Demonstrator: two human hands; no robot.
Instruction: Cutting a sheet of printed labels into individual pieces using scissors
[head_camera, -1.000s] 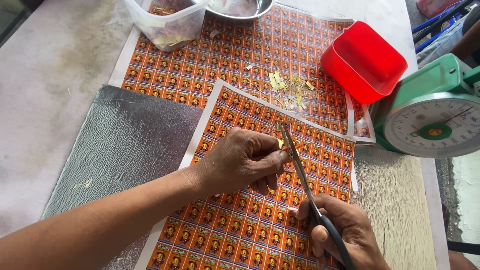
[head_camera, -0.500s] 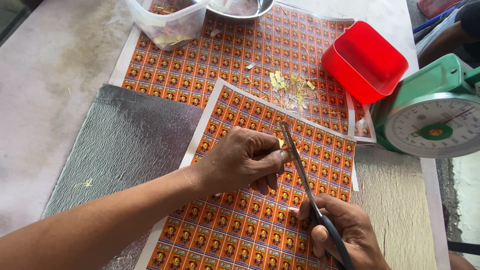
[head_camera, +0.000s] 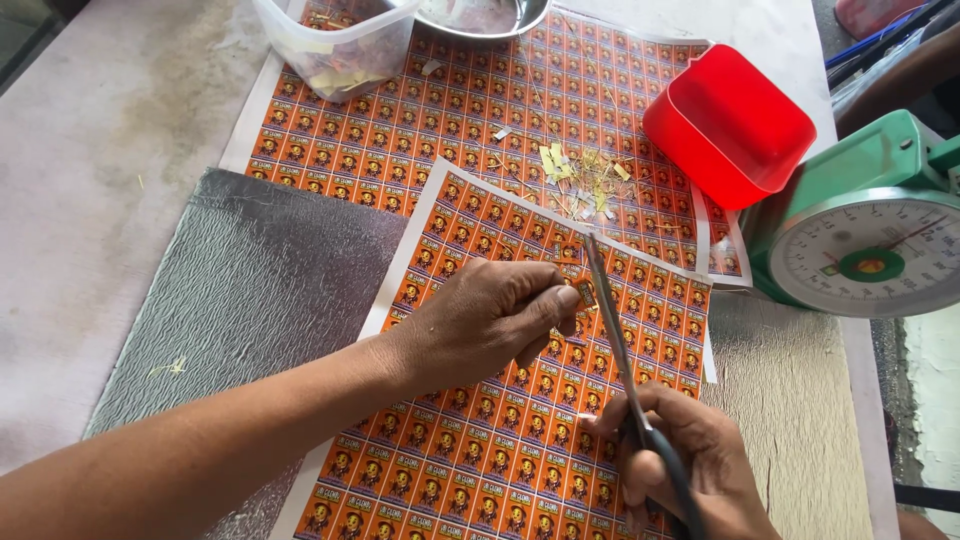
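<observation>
My left hand (head_camera: 490, 318) rests on a printed sheet of small orange labels (head_camera: 480, 440) and pinches one small cut label (head_camera: 584, 292) between thumb and fingertip. My right hand (head_camera: 690, 465) grips the dark handles of a pair of scissors (head_camera: 612, 330), whose narrow blades point away from me and meet the small label at their tips. A second, larger sheet of the same orange labels (head_camera: 450, 110) lies further back, partly under the near sheet.
A heap of pale paper trimmings (head_camera: 580, 180) lies on the far sheet. A red plastic tub (head_camera: 730, 125) and a green dial scale (head_camera: 870, 240) stand at the right. A clear plastic container (head_camera: 340, 45) and a metal bowl (head_camera: 485, 18) sit at the back. A grey textured mat (head_camera: 250, 290) covers the table.
</observation>
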